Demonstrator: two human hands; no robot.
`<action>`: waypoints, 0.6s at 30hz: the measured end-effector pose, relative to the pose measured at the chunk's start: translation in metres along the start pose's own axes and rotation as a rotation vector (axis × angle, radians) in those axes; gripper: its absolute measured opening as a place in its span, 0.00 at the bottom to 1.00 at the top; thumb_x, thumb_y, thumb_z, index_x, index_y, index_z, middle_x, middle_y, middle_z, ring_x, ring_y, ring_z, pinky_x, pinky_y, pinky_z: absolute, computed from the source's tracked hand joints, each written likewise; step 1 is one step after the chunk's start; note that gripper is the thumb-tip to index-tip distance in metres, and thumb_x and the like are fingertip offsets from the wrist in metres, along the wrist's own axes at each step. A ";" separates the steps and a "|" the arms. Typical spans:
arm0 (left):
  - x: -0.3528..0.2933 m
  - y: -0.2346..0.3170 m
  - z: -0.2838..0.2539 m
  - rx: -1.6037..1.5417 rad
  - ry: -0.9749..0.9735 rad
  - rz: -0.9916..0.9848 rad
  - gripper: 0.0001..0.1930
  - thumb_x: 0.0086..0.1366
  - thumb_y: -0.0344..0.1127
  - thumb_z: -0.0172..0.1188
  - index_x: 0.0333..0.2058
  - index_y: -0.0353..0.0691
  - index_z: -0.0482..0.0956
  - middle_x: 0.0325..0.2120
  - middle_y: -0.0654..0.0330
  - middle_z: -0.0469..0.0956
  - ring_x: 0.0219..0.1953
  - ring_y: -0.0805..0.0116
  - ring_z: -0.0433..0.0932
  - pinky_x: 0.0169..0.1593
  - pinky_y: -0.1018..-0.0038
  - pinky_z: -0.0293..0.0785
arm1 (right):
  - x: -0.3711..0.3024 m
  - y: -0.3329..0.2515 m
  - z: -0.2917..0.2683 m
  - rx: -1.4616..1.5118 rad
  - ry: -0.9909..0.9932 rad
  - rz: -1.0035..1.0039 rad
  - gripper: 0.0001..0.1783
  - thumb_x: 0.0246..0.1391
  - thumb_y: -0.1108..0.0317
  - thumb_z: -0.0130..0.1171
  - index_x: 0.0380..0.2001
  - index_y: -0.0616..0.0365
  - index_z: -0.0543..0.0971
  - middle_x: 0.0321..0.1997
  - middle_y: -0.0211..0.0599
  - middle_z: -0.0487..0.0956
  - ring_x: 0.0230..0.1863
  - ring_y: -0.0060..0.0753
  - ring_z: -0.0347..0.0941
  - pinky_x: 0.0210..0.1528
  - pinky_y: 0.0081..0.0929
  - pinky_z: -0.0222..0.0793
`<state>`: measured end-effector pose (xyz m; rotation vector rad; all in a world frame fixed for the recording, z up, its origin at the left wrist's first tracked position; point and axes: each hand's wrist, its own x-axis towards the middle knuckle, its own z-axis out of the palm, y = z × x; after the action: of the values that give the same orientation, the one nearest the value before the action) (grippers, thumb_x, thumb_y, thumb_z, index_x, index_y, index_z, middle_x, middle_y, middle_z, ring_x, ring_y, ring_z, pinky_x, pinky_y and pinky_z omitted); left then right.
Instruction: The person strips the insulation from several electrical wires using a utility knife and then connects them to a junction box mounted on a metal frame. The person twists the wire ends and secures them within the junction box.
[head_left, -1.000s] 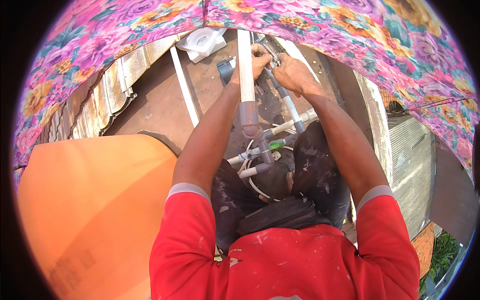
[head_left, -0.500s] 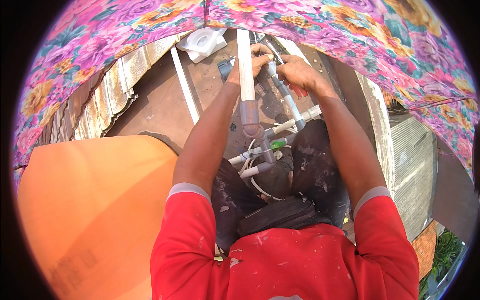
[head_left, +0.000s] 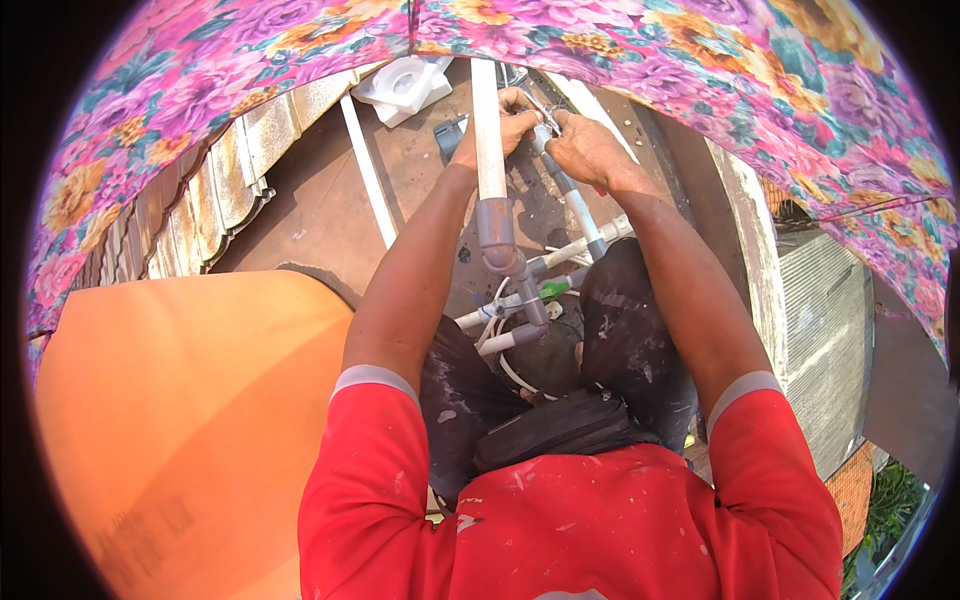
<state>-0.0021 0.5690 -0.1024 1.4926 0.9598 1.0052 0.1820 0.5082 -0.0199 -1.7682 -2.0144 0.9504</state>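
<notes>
My right hand [head_left: 590,152] is closed around a slim metal tool [head_left: 541,107]; its shiny front part shows between my hands, and its exact kind is unclear. Beside it, my left hand [head_left: 508,125] has its fingers pinched together at the upper end of a grey-blue pipe [head_left: 570,190]. What those fingers hold is too small to make out. The pipe runs down to a white cross pipe [head_left: 615,229] near my right knee. A thick white pipe [head_left: 487,130] with a grey elbow joint [head_left: 503,258] stands in front of my left wrist and hides part of it.
An orange rounded tank or panel [head_left: 190,400] fills the left side. Rusty corrugated sheets [head_left: 215,190] and a white moulded piece [head_left: 405,88] lie farther off. A green-handled valve [head_left: 553,288] sits among pipes between my knees. Flowered umbrella cloth [head_left: 650,40] arches overhead.
My right hand has turned and shifted slightly left, and the tool's red handles, seen below it before, are now hidden. My left hand stays at the pipe end.
</notes>
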 end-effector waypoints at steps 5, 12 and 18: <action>-0.002 0.009 -0.001 -0.168 -0.023 -0.022 0.06 0.66 0.32 0.69 0.34 0.35 0.84 0.26 0.66 0.79 0.30 0.77 0.76 0.35 0.77 0.70 | -0.003 -0.001 -0.005 0.188 -0.050 0.012 0.18 0.56 0.64 0.54 0.43 0.65 0.81 0.29 0.47 0.82 0.22 0.42 0.80 0.28 0.38 0.78; -0.006 0.016 -0.013 -0.249 -0.160 -0.112 0.04 0.71 0.31 0.67 0.40 0.40 0.81 0.34 0.66 0.80 0.32 0.77 0.76 0.38 0.80 0.73 | 0.000 0.008 -0.008 0.691 -0.195 0.129 0.13 0.54 0.64 0.59 0.35 0.65 0.81 0.27 0.42 0.81 0.27 0.34 0.80 0.30 0.38 0.78; -0.008 0.021 -0.002 -0.259 -0.034 -0.085 0.08 0.67 0.35 0.71 0.39 0.37 0.86 0.30 0.65 0.81 0.29 0.79 0.74 0.34 0.79 0.69 | 0.013 0.037 -0.011 0.428 -0.085 0.227 0.16 0.56 0.65 0.59 0.39 0.69 0.82 0.33 0.48 0.83 0.31 0.38 0.82 0.37 0.39 0.79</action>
<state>-0.0059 0.5594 -0.0826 1.2397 0.8277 0.9990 0.2144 0.5248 -0.0382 -1.7536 -1.5211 1.4241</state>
